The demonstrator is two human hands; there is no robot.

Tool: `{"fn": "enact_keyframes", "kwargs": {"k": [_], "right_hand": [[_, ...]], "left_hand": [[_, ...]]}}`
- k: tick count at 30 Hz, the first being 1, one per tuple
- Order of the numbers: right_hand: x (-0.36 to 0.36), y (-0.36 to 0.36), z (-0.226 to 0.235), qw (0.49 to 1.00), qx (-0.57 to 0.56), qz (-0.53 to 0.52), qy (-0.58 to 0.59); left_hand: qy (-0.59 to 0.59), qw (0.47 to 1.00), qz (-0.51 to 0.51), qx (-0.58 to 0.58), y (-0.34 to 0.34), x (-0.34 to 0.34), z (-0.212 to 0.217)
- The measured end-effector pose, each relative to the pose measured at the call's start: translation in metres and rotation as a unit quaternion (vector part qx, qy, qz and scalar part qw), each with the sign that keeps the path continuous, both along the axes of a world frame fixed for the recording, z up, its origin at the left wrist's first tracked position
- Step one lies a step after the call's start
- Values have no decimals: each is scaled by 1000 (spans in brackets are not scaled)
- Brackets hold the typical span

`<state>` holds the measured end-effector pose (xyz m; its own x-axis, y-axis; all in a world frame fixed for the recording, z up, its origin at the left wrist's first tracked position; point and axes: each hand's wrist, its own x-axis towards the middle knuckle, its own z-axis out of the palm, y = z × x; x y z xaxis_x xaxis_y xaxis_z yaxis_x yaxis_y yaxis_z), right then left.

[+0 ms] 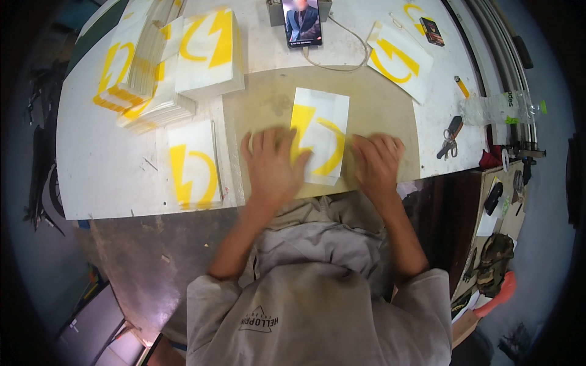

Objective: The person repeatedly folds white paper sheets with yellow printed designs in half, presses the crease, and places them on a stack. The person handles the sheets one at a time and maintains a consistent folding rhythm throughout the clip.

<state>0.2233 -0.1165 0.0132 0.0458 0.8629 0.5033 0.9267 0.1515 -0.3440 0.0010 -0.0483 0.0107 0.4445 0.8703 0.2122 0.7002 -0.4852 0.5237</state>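
A flat white paper piece (320, 131), folded like a bag or envelope and printed in yellow, lies upright on a tan board (262, 97) in front of me. Over its left edge is my left hand (273, 163), blurred by motion, with its fingers spread and the thumb on or just above the paper. Close to the right edge, my right hand (376, 161) has bent fingers smeared by motion. Whether it touches the paper cannot be made out. A low pile of matching printed pieces (194, 165) sits left of my left hand.
Tall stacks of printed pieces (207, 55) fill the back left. A phone (301, 24) with a cable (342, 68) stands at the back. Another printed piece (400, 61), a small dark box (431, 32), a yellow lighter (461, 86), keys (450, 137) and a clear bottle (497, 108) lie right.
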Motion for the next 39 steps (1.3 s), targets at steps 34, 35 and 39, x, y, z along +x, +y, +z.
{"fn": "enact_keyframes", "kwargs": {"k": [34, 35, 39], "right_hand": [[-26, -30, -22, 981, -86, 138, 109], [-26, -30, -22, 982, -86, 133, 101], [-15, -43, -30, 988, -100, 76, 90]], "left_hand": [[49, 974, -221, -30, 21, -22, -22], [46, 971, -229, -42, 22, -24, -17], [45, 965, -249, -66, 23, -27, -12]]}}
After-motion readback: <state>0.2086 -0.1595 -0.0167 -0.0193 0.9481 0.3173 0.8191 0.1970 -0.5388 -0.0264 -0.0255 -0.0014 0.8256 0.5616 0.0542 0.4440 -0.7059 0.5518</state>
